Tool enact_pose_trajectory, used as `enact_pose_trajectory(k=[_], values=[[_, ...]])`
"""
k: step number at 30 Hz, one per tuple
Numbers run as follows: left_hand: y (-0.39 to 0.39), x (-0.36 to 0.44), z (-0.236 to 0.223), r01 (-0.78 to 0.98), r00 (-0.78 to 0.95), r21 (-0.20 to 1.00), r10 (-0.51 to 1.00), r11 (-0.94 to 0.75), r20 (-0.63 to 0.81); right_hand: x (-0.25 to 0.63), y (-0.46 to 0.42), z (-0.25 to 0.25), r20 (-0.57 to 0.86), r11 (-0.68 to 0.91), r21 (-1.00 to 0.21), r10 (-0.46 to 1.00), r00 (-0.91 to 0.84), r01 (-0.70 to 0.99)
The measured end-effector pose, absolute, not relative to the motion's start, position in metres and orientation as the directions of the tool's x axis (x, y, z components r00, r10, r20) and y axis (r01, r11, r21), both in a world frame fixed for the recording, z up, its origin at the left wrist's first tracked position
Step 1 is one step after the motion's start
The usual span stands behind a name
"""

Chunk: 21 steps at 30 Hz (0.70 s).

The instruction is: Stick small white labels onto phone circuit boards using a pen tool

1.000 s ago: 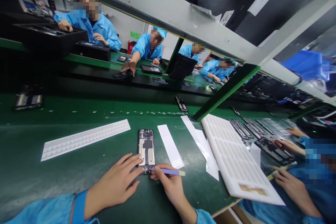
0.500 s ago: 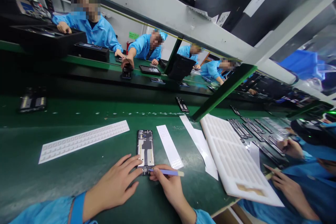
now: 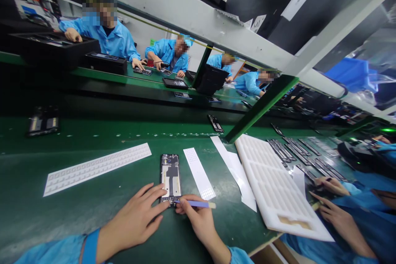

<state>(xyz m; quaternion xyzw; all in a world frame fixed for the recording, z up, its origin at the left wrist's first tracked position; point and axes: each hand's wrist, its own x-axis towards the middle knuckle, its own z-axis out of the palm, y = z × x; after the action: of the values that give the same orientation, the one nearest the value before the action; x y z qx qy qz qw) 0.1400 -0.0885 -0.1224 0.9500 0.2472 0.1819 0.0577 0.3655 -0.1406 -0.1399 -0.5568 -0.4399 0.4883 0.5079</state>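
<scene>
An opened phone frame lies lengthwise on the green bench in front of me. My left hand rests flat beside it, fingers spread, with fingertips touching the frame's lower left edge. My right hand pinches a thin blue stick tool, whose tip touches the frame's bottom end. Just right of the frame lies a narrow white sticker strip.
A long white sticker sheet lies at left, and white backing paper and a white foam tray at right. A neighbour's hands work over phone frames at far right. Other phones ride the belt; people in blue coats sit across.
My hands and the tool have stayed almost still on the frame. The person across withdrew the arm reaching toward the belt. The neighbour's hands at right shifted.
</scene>
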Motion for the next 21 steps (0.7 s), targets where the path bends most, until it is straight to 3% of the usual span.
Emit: enact_pose_trajectory(k=[21], values=[[-0.0889,0.1392,-0.1197,0.455,0.805,0.208,0.5,-0.866,0.318,0.3631,-0.1389,-0.1356,-0.118,-0.118,-0.993,0.982,0.145,-0.009]])
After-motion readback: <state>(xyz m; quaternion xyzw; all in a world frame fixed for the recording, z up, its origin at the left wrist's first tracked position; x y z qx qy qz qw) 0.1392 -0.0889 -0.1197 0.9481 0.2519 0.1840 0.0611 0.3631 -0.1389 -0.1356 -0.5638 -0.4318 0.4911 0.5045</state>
